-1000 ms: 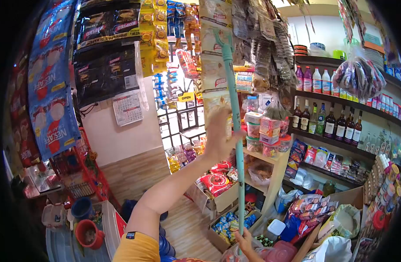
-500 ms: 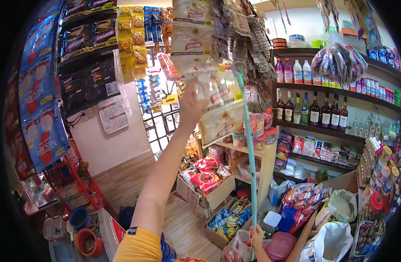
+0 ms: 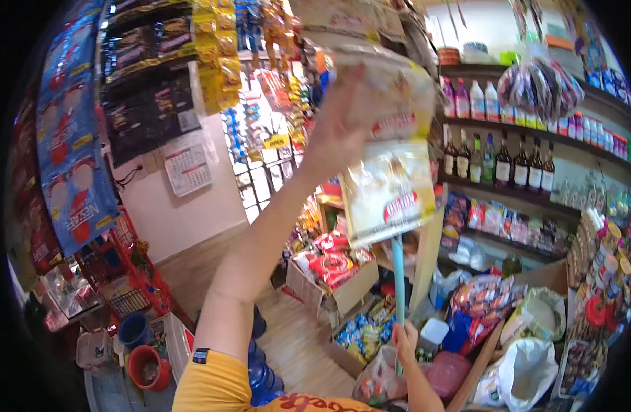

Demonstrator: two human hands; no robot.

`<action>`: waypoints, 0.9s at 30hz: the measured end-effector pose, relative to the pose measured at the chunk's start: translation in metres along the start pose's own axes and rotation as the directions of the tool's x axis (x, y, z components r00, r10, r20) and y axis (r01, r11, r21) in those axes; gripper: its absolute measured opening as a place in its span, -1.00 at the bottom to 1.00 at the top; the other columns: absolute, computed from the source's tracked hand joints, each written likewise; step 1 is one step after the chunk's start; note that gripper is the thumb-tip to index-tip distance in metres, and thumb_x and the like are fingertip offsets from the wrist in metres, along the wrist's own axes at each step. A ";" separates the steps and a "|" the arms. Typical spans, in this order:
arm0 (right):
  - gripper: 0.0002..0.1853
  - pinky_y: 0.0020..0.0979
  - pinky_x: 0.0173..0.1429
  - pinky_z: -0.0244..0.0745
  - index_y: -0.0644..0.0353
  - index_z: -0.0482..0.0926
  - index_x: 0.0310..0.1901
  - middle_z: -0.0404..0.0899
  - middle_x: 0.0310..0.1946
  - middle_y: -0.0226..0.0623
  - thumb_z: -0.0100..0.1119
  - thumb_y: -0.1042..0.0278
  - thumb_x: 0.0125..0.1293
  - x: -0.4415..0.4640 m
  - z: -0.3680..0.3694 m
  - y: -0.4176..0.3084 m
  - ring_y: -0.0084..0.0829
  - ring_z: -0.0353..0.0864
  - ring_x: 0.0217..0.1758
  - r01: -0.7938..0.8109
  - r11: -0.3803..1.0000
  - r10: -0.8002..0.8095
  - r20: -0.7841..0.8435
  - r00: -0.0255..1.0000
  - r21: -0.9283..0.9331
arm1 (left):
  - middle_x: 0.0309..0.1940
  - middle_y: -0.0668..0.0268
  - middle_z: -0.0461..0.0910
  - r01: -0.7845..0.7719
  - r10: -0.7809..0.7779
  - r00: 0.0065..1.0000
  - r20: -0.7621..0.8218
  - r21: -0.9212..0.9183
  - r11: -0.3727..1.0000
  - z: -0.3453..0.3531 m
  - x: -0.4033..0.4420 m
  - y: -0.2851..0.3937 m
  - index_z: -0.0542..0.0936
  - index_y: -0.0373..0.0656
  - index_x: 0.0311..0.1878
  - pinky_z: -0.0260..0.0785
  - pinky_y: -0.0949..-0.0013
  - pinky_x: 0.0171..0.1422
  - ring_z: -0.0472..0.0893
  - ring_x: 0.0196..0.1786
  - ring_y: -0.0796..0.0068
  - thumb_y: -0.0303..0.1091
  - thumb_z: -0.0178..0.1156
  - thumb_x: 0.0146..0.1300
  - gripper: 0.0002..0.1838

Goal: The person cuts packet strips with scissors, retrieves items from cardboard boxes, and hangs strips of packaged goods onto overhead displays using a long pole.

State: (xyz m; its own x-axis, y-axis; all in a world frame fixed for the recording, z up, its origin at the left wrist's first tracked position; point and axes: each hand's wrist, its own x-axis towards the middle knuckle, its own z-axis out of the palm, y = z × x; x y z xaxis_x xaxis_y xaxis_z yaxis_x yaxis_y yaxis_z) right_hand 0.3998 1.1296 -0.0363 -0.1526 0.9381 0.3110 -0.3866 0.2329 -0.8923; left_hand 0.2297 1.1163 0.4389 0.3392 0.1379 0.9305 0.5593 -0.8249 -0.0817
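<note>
My left hand (image 3: pixel 344 118), blurred, is raised at the left edge of a hanging strip of cream and yellow sachets (image 3: pixel 389 189) with a red label. Its fingers appear closed on the upper part of the strip, though motion smears them. Low at the right, my right hand (image 3: pixel 404 341) is wrapped round a thin teal pole (image 3: pixel 399 275) held upright. The pole's upper part is hidden behind the sachets. More cream sachets (image 3: pixel 339 20) hang above my left hand.
Black coffee sachets (image 3: pixel 154 110) and blue sachets (image 3: pixel 75 178) hang at the left. Shelves (image 3: pixel 535 134) with bottles line the right wall. Below are a carton of red packs (image 3: pixel 353 295), a box of blue and yellow packets (image 3: pixel 360 343) and an open white sack (image 3: pixel 518 378).
My left hand has moved up and right, and the sachet strip has swung right with it, now covering the pole's upper part. My right hand still grips the pole, slightly higher in view.
</note>
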 end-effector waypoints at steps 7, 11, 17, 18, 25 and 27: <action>-0.72 -0.63 -0.69 0.03 0.22 0.42 -0.36 0.27 -0.72 -0.53 -0.01 0.15 0.31 0.041 0.053 -0.047 -0.72 0.16 -0.74 0.097 0.988 -0.107 0.071 0.992 0.122 | 0.06 0.15 0.45 -0.113 0.095 0.971 -0.219 -0.069 0.991 -0.020 0.061 -0.003 0.27 -0.23 0.24 0.30 0.35 0.20 0.47 0.08 0.33 -0.64 0.02 0.00 -0.38; -0.76 -0.66 -0.67 0.00 0.14 0.41 -0.43 0.24 -0.71 -0.60 -0.01 0.20 0.33 0.055 0.080 -0.088 -0.77 0.15 -0.73 0.093 0.980 -0.105 0.062 0.993 0.174 | 0.09 0.21 0.42 -0.083 0.017 0.988 -0.155 -0.428 0.900 -0.029 0.084 0.020 0.23 -0.28 0.26 0.28 0.45 0.18 0.44 0.09 0.43 -0.74 -0.06 -0.11 -0.29; -0.76 -0.64 -0.71 0.02 0.22 0.42 -0.33 0.30 -0.70 -0.50 -0.09 0.22 0.38 0.099 0.103 -0.126 -0.72 0.18 -0.73 0.252 0.953 -0.266 0.062 0.962 0.170 | 0.18 0.08 0.32 -0.103 0.125 0.979 -0.164 0.138 0.985 -0.051 0.109 -0.019 0.26 -0.21 0.27 0.16 0.35 0.29 0.33 0.24 0.25 -0.42 0.05 0.16 -0.44; -0.74 -0.64 -0.72 0.02 0.21 0.42 -0.33 0.30 -0.72 -0.49 -0.09 0.20 0.38 0.106 0.110 -0.135 -0.71 0.17 -0.76 0.306 0.937 -0.320 0.060 0.946 0.171 | 0.16 0.03 0.33 -0.146 0.193 0.952 -0.237 0.203 0.968 -0.053 0.110 -0.018 0.29 -0.22 0.25 0.15 0.33 0.30 0.32 0.23 0.21 -0.34 0.02 0.22 -0.49; -0.71 -0.63 -0.73 0.00 0.18 0.44 -0.34 0.26 -0.77 -0.52 -0.03 0.11 0.35 0.121 0.127 -0.174 -0.71 0.17 -0.79 0.259 0.944 -0.284 0.106 0.953 0.202 | 0.13 0.03 0.35 -0.035 0.008 0.953 -0.303 -0.084 0.996 -0.073 0.106 -0.047 0.22 -0.33 0.28 0.08 0.38 0.35 0.29 0.27 0.23 -0.39 0.07 0.10 -0.37; -0.71 -0.62 -0.74 0.02 0.20 0.44 -0.33 0.27 -0.78 -0.49 -0.04 0.11 0.35 0.120 0.128 -0.165 -0.69 0.17 -0.81 0.252 0.947 -0.276 0.106 0.955 0.197 | 0.16 0.02 0.33 -0.001 -0.048 0.955 -0.291 -0.167 0.986 -0.077 0.104 -0.056 0.21 -0.36 0.28 0.08 0.39 0.34 0.29 0.27 0.25 -0.43 0.10 0.05 -0.33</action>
State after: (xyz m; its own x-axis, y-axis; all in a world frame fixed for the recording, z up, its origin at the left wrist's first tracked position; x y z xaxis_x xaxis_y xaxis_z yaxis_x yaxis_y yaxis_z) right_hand 0.3292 1.1704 0.1903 -0.1350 0.8047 0.5782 -0.5838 0.4069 -0.7026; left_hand 0.1753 1.1344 0.5679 0.0769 0.0118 0.9970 0.4251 -0.9049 -0.0221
